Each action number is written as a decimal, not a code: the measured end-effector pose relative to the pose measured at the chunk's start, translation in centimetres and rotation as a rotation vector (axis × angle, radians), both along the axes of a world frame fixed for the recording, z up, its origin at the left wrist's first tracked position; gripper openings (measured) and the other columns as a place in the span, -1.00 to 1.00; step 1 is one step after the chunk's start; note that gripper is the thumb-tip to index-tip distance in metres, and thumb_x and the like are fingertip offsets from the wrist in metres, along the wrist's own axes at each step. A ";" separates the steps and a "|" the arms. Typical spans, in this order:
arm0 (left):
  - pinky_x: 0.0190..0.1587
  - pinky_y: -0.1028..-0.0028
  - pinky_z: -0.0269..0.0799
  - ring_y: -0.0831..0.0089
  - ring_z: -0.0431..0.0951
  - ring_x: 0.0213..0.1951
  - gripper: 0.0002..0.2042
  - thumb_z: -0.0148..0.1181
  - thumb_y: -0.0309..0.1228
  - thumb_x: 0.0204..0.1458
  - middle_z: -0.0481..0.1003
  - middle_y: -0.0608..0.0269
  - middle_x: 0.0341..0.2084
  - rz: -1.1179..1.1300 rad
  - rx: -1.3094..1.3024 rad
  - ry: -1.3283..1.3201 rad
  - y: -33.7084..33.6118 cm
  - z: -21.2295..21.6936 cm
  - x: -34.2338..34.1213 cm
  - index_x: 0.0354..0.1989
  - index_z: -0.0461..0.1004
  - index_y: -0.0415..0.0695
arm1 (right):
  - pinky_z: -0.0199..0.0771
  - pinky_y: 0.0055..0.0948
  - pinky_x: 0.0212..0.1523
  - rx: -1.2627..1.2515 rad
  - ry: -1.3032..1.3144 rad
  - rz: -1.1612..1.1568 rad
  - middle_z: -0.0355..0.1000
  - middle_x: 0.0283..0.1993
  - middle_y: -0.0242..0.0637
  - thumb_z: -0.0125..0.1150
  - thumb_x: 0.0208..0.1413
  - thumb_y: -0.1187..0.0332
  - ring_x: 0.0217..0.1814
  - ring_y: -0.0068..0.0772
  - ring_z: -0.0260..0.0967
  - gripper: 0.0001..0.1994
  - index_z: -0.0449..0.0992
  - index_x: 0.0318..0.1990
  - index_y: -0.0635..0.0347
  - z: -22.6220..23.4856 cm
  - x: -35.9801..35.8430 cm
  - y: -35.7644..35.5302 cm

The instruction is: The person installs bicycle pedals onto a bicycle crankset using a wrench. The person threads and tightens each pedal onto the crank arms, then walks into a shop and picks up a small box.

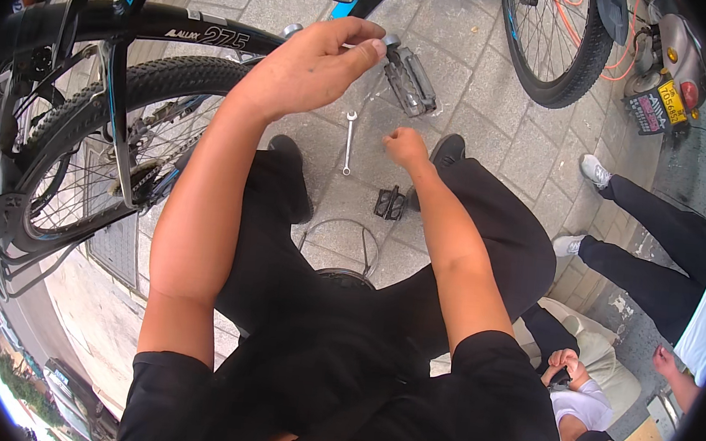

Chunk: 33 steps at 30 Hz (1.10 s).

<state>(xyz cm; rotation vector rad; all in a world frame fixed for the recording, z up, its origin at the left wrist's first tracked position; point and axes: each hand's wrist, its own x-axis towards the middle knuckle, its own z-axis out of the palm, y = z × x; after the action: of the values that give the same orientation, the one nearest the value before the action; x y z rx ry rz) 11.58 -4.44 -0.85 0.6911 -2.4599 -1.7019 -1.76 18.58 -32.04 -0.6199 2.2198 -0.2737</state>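
My left hand [321,62] reaches forward beside the bicycle frame, its thumb and fingers curled in at the inner end of a pedal [413,85]. That pedal has a black and silver, cage-like body and juts out toward the right. The fingers hide part of the joint there. Lower and to the right, my right hand [406,147] is closed in a loose fist; whatever lies within it, if anything, is hidden. A silver combination wrench [349,144] lies on the paving between my feet. Near my right shoe sits a second, black pedal [389,204].
The bicycle's black frame tube [156,25] and rear wheel [134,84] fill the left. Another bicycle wheel [557,49] stands at the far right, near a parked scooter [681,64]. One person [647,221] stands at the right; a masked person [581,400] sits lower down.
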 end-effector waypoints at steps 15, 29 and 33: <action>0.16 0.23 0.54 0.04 0.62 0.16 -0.60 0.10 -0.53 0.33 0.55 -0.11 0.18 -0.046 -0.195 -0.063 -1.9 1.7 -5.3 0.33 0.34 -0.28 | 0.55 0.04 0.18 0.073 -0.094 -0.122 0.58 0.04 0.20 0.33 0.16 0.21 0.15 0.22 0.55 -0.54 0.42 0.07 0.36 -7.6 9.9 -2.9; 0.01 0.24 0.56 0.05 0.69 -0.06 -0.61 0.08 -0.48 0.28 0.61 -0.13 0.07 0.007 -0.293 0.033 -0.3 1.2 -1.9 0.27 0.37 -0.32 | 0.53 0.01 0.20 0.198 -0.062 -0.072 0.57 0.08 0.18 0.20 0.23 0.26 0.17 0.21 0.55 -0.58 0.44 0.16 0.31 -5.0 7.5 2.5; -0.01 0.28 0.57 0.12 0.70 -0.06 -0.60 0.08 -0.52 0.28 0.61 -0.12 0.05 -0.026 -0.292 -0.038 0.0 1.6 -2.3 0.28 0.36 -0.31 | 0.53 0.00 0.23 0.194 -0.051 -0.076 0.53 0.18 0.17 0.25 0.23 0.22 0.24 0.18 0.51 -0.55 0.44 0.17 0.31 -6.3 6.5 1.5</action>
<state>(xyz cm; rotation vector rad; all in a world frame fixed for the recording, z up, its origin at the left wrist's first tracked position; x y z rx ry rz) 9.33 -4.49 0.79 0.6639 -2.6756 -1.3054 4.74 20.08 -38.29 -0.4203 2.1912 -0.1090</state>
